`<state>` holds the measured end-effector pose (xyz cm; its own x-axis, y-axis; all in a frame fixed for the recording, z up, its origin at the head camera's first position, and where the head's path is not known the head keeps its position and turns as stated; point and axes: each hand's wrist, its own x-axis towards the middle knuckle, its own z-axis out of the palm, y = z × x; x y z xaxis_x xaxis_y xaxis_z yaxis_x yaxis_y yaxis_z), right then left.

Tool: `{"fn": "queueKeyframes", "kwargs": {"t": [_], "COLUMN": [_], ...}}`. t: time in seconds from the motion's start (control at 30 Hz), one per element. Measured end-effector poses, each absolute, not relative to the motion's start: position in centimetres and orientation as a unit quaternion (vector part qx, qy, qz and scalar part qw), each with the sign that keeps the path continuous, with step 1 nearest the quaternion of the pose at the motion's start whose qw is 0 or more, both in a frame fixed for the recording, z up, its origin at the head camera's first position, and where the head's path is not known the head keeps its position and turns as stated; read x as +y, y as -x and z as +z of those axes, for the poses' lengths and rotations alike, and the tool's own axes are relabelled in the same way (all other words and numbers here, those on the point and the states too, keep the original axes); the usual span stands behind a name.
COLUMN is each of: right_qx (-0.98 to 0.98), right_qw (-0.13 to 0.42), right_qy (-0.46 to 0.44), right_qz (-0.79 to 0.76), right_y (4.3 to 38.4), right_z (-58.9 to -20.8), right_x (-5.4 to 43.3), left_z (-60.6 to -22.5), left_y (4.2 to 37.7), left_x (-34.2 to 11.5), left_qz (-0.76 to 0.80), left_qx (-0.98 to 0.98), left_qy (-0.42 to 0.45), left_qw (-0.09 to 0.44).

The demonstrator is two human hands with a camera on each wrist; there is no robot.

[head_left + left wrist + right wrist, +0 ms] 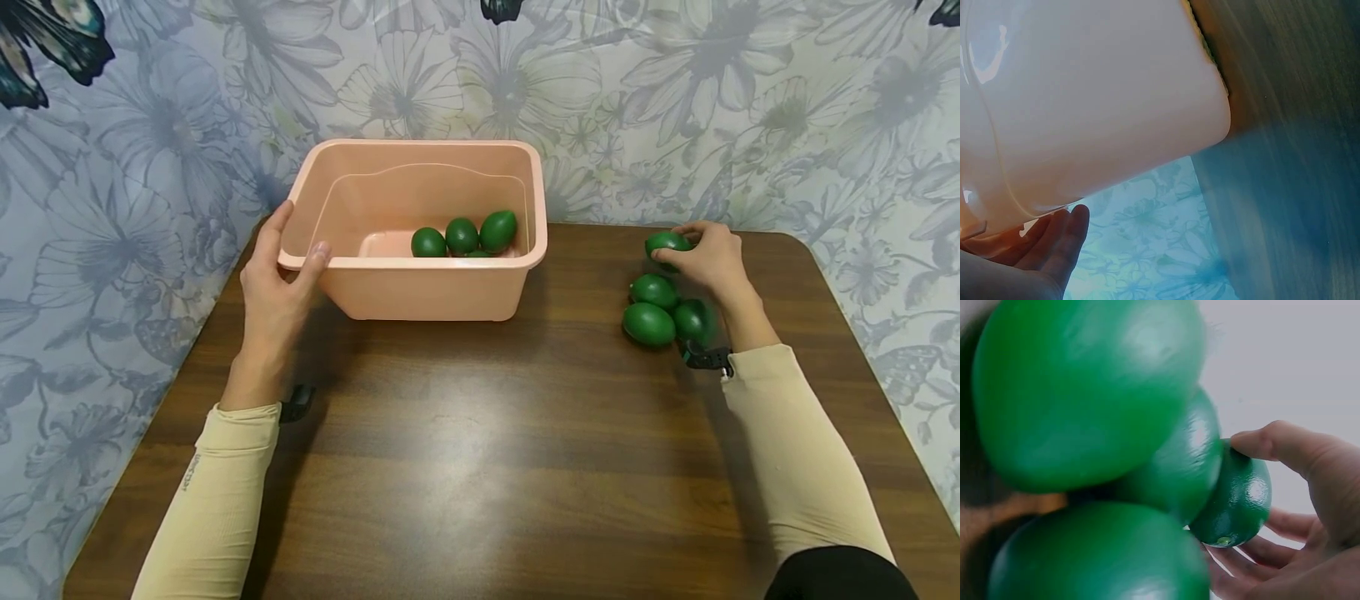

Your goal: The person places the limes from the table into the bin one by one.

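Note:
My left hand (273, 292) holds the peach plastic basin (431, 289) by its left front corner, thumb on the front rim and fingers along the left side. Several glossy green lime-like fruits (498, 231) lie inside, toward the right. Over at the table's far right, my right hand (708, 258) pinches another green lime-like fruit (667, 244) between thumb and fingers. Below that hand, three more lime-like fruits (649, 324) sit grouped on the wood. In the right wrist view, these loose fruits partly cover the held fruit (1241, 497).
The brown wooden table (450, 467) has a rounded far right corner. Behind it and at both sides runs a flower-patterned covering (405, 92) with dark butterfly shapes (56, 42). The basin stands near the table's far edge.

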<state>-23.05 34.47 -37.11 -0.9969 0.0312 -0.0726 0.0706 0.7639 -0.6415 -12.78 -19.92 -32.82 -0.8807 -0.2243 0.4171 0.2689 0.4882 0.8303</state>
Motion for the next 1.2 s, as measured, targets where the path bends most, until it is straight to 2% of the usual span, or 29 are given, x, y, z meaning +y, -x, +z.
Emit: {"fn": "queueKeyframes", "kwargs": {"t": [0.17,0.67,1.2], "right_qx": [0.937,0.93,0.911], "right_qw": [-0.005,-0.056,-0.084], "right_qy": [-0.01,0.035,0.069], "right_qz": [-0.348,-0.363,-0.397], "right_y": [22.9,21.6,21.3], "right_z": [-35.8,-32.3,-29.0], "right_x": [33.5,30.0,24.8], "left_z": [-32.8,-32.8,-33.1], "left_y": [12.7,12.6,12.9], "left_x": [-20.0,-20.1,-20.1], "left_qz": [-0.504,-0.502,-0.505], "left_qx": [-0.828,-0.832,-0.827], "left_qy": [0.014,0.016,0.015], "left_qw": [0.244,0.238,0.248]}}
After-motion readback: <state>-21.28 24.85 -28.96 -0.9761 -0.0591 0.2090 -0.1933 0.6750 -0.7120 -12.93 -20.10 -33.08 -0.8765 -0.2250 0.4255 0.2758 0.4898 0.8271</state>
